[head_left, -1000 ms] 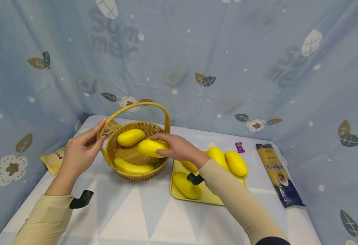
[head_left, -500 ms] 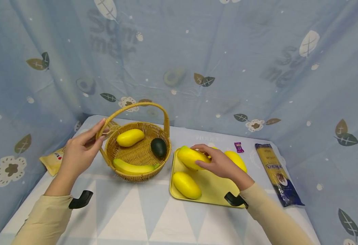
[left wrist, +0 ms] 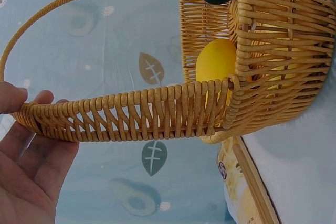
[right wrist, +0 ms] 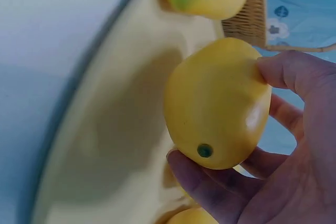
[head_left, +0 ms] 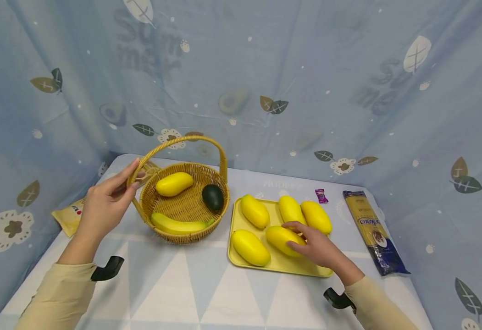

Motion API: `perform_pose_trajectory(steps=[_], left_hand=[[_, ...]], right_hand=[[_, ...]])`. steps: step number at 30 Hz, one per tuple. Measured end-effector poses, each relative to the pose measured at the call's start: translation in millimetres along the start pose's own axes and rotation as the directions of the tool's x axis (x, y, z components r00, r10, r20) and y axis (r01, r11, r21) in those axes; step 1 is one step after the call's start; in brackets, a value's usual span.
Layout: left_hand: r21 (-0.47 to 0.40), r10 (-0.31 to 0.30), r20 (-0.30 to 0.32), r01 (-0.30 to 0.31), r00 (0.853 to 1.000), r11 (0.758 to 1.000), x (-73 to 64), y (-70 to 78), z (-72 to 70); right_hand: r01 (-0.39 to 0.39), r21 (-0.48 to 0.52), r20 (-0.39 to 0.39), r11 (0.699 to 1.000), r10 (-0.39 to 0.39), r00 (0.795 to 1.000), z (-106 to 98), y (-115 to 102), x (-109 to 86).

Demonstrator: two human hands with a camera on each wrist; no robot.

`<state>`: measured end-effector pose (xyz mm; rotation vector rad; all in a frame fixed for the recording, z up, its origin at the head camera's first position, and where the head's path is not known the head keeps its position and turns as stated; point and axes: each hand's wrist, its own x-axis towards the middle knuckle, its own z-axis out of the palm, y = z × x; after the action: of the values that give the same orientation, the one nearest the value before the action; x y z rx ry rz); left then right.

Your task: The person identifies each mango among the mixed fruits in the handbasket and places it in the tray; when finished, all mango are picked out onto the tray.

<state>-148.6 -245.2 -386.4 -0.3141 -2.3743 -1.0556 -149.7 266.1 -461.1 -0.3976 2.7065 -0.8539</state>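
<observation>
My left hand [head_left: 104, 204] pinches the left side of the arched handle [left wrist: 131, 109] of a wicker basket [head_left: 183, 238]. In the basket lie a yellow mango [head_left: 174, 184], a dark green avocado [head_left: 213, 198] and a banana [head_left: 179, 224]. My right hand [head_left: 317, 245] grips another mango [right wrist: 215, 103], thumb on one side and fingers on the other, low over the front middle of a yellow tray [head_left: 237, 263]. Around it on the tray are several more mangoes, among them one at the front left [head_left: 251, 248] and one at the back left [head_left: 255, 211].
A long blue and gold packet [head_left: 374, 233] lies right of the tray, with a small purple wrapped sweet [head_left: 321, 196] behind the tray. A yellow bag [head_left: 70, 216] lies left of the basket, partly behind my left hand. Patterned curtains [head_left: 241, 82] enclose the table.
My right hand has carried the mango from over the basket rightward to the front middle of the tray, uncovering the avocado. The left hand keeps its hold on the handle.
</observation>
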Motion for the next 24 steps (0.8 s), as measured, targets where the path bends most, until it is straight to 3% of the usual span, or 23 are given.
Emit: perform_pose_trajectory(steps=[9,24], left_hand=[[0.023,-0.022,0.005,0.022,1.000,0.999,0.9,0.9,0.3],[0.028,-0.022,-0.004,0.022,1.000,0.999,0.7,1.6,-0.1]], right_hand=[[-0.054,-0.008,-0.020,0.999,0.054,0.998,12,7,-3.0],[-0.094,0.030,-0.036,0.995,0.095,0.995,14,9,-6.0]])
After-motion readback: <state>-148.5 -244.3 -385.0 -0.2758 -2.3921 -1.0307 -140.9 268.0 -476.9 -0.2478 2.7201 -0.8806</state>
